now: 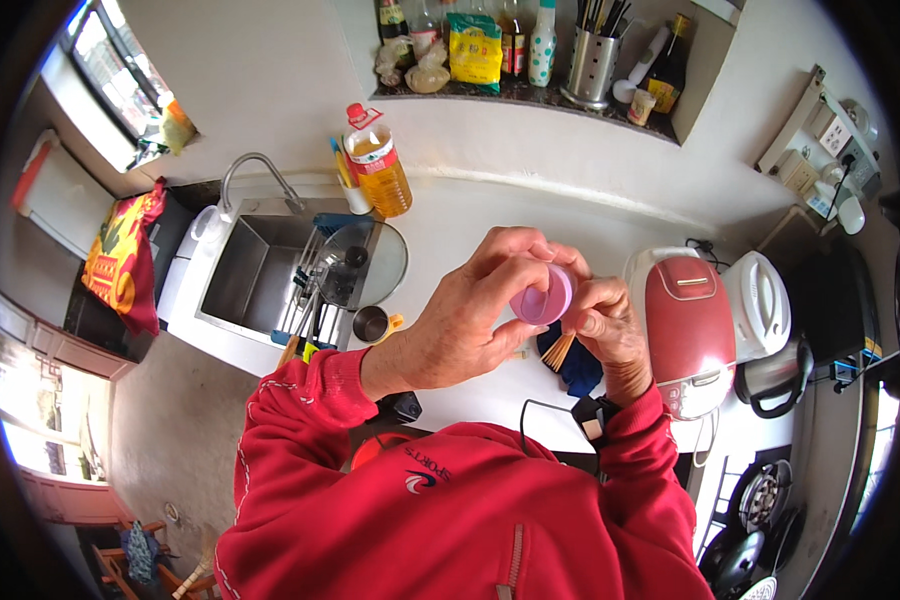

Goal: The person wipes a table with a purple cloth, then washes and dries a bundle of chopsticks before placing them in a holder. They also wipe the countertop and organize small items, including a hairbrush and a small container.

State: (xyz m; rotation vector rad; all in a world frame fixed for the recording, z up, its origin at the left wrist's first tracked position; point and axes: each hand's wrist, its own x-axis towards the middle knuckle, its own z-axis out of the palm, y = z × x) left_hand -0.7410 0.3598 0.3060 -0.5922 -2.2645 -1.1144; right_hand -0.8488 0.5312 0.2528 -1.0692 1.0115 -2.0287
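Observation:
Above the white counter, my left hand (pixel 469 315) grips a small pink-purple round container (pixel 541 296) between thumb and fingers, its round end turned up toward me. Close against it is my right hand (pixel 611 326), with fingers bent and a bundle of thin wooden sticks (pixel 559 351), like toothpicks, fanning out below its fingertips. The far ends of the sticks are hidden by the hands and the container. Under the right hand a dark blue cloth (pixel 581 371) lies on the counter (pixel 450 199).
Left: a sink (pixel 251 262), dish rack, glass lid (pixel 382 262), yellow-handled mug (pixel 371 324) and oil bottle (pixel 382 172). Right: a red rice cooker (pixel 688 322), white lidded appliance (pixel 757 304) and kettle (pixel 776 379). Bottles and a steel utensil holder (pixel 591 67) fill the wall niche.

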